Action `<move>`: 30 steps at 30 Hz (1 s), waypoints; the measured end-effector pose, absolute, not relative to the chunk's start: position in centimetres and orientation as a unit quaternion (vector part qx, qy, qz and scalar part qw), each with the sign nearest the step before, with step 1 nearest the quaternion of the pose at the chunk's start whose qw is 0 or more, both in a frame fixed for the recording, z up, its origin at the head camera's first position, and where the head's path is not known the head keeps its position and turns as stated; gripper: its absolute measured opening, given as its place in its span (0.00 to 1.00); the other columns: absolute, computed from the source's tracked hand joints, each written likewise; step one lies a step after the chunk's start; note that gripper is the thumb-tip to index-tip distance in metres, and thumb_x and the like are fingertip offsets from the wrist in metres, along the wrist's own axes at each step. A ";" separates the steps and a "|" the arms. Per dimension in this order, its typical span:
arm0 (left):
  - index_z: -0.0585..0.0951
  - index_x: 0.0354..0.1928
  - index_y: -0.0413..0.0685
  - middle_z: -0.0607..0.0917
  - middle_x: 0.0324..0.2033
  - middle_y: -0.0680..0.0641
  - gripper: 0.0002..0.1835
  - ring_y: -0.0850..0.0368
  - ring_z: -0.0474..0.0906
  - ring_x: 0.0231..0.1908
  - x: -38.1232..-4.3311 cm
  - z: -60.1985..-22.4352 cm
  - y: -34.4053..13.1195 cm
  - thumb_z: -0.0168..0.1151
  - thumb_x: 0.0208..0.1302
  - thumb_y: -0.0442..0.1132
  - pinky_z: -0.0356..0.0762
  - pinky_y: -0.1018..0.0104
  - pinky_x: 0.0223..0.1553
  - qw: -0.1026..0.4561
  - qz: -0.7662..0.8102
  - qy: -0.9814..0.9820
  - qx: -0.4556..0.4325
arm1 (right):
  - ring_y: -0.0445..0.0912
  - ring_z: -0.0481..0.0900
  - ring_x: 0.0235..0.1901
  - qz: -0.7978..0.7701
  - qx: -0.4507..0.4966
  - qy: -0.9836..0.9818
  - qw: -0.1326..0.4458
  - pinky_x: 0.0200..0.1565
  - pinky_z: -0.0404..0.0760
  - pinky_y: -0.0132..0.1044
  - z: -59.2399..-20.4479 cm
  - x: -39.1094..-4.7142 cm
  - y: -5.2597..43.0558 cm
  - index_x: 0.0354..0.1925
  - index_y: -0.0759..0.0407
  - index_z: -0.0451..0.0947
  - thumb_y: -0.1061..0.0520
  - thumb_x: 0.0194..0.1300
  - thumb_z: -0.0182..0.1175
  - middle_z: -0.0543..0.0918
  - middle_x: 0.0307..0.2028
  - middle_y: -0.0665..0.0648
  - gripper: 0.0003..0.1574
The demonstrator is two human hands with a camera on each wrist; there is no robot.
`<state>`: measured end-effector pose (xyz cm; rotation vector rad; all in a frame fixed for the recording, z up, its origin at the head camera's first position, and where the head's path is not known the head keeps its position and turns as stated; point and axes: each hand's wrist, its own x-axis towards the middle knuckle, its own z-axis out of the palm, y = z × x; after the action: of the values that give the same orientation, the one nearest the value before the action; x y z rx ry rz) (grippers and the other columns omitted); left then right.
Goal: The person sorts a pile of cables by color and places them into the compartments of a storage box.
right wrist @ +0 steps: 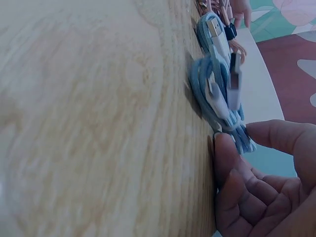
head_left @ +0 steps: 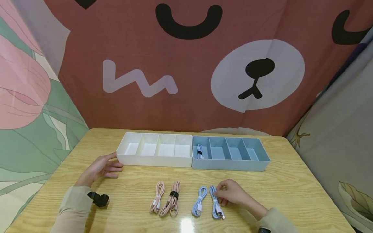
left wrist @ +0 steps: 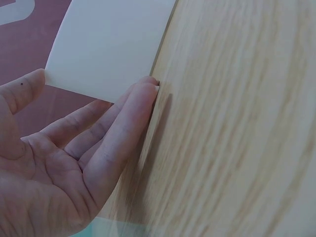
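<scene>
My left hand (head_left: 102, 167) is at the left end of the white divided box (head_left: 154, 161). In the left wrist view its thumb touches one corner of the box wall (left wrist: 108, 44), and loosely bent fingers lie along the lower edge. My right hand (head_left: 231, 193) pinches the upper end of the rightmost blue charging cable (head_left: 215, 204) between thumb and index finger. That cable is coiled and tied, its USB plug toward me. Left of it lies another coiled blue cable (head_left: 199, 201). A further blue cable (head_left: 199, 151) with a black strap sits in the blue box's leftmost compartment.
The blue divided box (head_left: 230, 165) stands end to end with the white one at the table's (head_left: 131, 200) back. Two pinkish coiled cables, one plain (head_left: 157, 196) and one with a black strap (head_left: 172, 202), lie front centre. A bear-print curtain (head_left: 186, 110) hangs behind.
</scene>
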<state>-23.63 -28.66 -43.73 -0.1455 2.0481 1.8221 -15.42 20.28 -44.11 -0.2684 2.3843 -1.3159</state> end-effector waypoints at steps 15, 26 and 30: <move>0.53 0.64 0.31 0.84 0.35 0.43 0.36 0.50 0.82 0.36 -23.5 -43.6 -28.6 0.43 0.69 0.55 0.80 0.53 0.37 0.195 0.649 0.734 -0.050 | 0.40 0.74 0.10 -0.453 -0.077 0.871 0.171 0.13 0.72 0.29 -44.1 -15.4 19.1 0.21 0.63 0.76 0.62 0.54 0.58 0.76 0.12 0.53 0.07; 0.52 0.64 0.31 0.84 0.35 0.43 0.37 0.51 0.82 0.36 -23.5 -43.7 -28.7 0.44 0.69 0.55 0.80 0.53 0.36 0.194 0.653 0.730 -0.049 | 0.40 0.74 0.10 -0.468 -0.082 0.860 0.186 0.13 0.73 0.30 -44.2 -15.5 19.4 0.18 0.63 0.74 0.64 0.52 0.55 0.76 0.11 0.54 0.09; 0.53 0.64 0.31 0.84 0.34 0.43 0.36 0.51 0.82 0.35 -23.5 -43.6 -28.7 0.44 0.69 0.55 0.80 0.53 0.36 0.195 0.656 0.727 -0.052 | 0.39 0.74 0.10 -0.489 -0.085 0.846 0.194 0.13 0.72 0.29 -44.2 -15.6 19.7 0.20 0.64 0.74 0.63 0.52 0.55 0.77 0.12 0.55 0.07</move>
<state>-23.49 -28.65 -43.64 -0.1464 2.0388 1.8391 -15.62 19.74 -44.23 -0.2373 2.3727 -1.3710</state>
